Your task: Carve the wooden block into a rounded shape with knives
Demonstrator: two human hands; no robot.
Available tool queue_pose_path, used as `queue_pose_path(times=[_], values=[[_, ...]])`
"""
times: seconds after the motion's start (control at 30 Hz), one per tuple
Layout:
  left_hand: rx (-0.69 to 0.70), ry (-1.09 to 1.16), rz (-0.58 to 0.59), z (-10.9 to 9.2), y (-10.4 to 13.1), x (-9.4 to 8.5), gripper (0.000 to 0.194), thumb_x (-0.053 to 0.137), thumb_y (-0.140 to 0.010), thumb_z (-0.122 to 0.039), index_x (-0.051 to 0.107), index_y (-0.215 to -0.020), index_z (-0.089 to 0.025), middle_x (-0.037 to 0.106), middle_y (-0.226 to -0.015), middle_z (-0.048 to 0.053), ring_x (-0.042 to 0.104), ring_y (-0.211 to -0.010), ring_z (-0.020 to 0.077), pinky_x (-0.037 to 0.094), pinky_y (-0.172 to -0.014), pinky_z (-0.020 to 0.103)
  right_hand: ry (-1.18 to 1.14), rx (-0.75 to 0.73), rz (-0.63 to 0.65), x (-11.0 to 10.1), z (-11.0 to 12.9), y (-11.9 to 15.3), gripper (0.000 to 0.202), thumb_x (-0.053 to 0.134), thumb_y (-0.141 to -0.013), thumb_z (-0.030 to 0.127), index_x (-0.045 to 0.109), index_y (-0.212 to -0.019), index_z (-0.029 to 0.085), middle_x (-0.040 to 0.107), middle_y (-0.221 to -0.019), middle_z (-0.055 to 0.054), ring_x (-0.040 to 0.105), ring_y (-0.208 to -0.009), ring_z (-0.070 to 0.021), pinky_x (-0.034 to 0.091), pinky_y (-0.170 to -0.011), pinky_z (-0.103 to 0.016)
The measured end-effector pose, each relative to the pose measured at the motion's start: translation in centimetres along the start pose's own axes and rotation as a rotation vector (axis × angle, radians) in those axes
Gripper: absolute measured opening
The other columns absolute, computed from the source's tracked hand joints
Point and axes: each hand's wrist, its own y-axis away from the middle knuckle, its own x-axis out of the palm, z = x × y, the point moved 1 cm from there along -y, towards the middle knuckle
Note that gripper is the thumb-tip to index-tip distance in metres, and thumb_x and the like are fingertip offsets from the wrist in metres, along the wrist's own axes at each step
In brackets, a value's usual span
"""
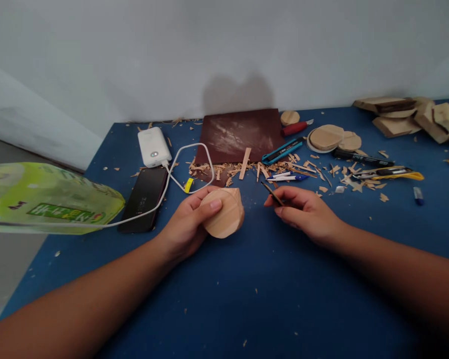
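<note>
My left hand (194, 217) grips a pale wooden disc (226, 219) at its left side, thumb on the face. Its upper right edge is uneven, with an angular corner left on it, and a faint curved line shows near the rim. To the right, apart from the disc, my right hand (303, 212) pinches a thin dark blade-like tool (272, 193). The tool points up and left; its handle end is hidden in the fingers. Wood shavings (228, 174) and a flat wood strip (245, 163) lie just beyond both hands.
Behind lie brown sandpaper (243, 134), a blue cutter (284, 151), a red-handled knife (295, 128), pens (288, 177), wooden discs (326, 137), a black marker (362, 158), a yellow cutter (392, 173) and wood blocks (394, 122). At left are a power bank (153, 146), phone (144, 199) and green plastic bag (52, 199).
</note>
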Motion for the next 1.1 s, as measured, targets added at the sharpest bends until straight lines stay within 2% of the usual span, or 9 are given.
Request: queue_pose_path(times=[0.1, 0.2, 0.7, 1.1], values=[[-0.006, -0.005, 0.000, 0.01, 0.03, 0.06, 0.042, 0.096, -0.072, -0.035, 0.078, -0.106, -0.019, 0.079, -0.093, 0.004, 0.073, -0.078, 0.0186, 0.060, -0.072, 0.026, -0.057, -0.027, -0.005, -0.20, -0.53, -0.11, 0.034, 0.059, -0.072, 0.012, 0.074, -0.101, 0.022, 0.060, -0.083, 0.003, 0.042, -0.056, -0.0080, 0.030, -0.050, -0.025], [-0.014, -0.008, 0.004, 0.01, 0.05, 0.12, 0.043, 0.096, -0.071, -0.036, 0.078, -0.106, -0.019, 0.079, -0.093, 0.004, 0.074, -0.078, 0.0192, 0.060, -0.071, 0.027, -0.078, -0.018, 0.015, -0.27, -0.73, -0.21, 0.044, 0.055, -0.065, 0.010, 0.073, -0.103, 0.022, 0.061, -0.085, 0.002, 0.046, -0.057, -0.0087, 0.031, -0.050, -0.025], [-0.006, -0.016, 0.015, 0.07, 0.04, 0.01, 0.040, 0.095, -0.074, -0.036, 0.079, -0.107, -0.020, 0.080, -0.095, 0.004, 0.074, -0.080, 0.0185, 0.060, -0.073, 0.026, -0.206, -0.067, 0.055, -0.44, -0.58, 0.06, 0.053, 0.052, -0.058, 0.008, 0.072, -0.105, 0.022, 0.063, -0.086, 0.000, 0.050, -0.057, -0.0101, 0.035, -0.047, -0.025], [-0.019, -0.037, 0.014, 0.07, 0.09, 0.01, 0.042, 0.095, -0.073, -0.038, 0.078, -0.106, -0.018, 0.078, -0.093, 0.006, 0.073, -0.077, 0.0182, 0.060, -0.070, 0.025, -0.300, -0.096, 0.036, -0.57, -0.49, 0.30, 0.058, 0.050, -0.052, 0.009, 0.073, -0.104, 0.022, 0.064, -0.087, 0.000, 0.051, -0.058, -0.0116, 0.035, -0.049, -0.028]])
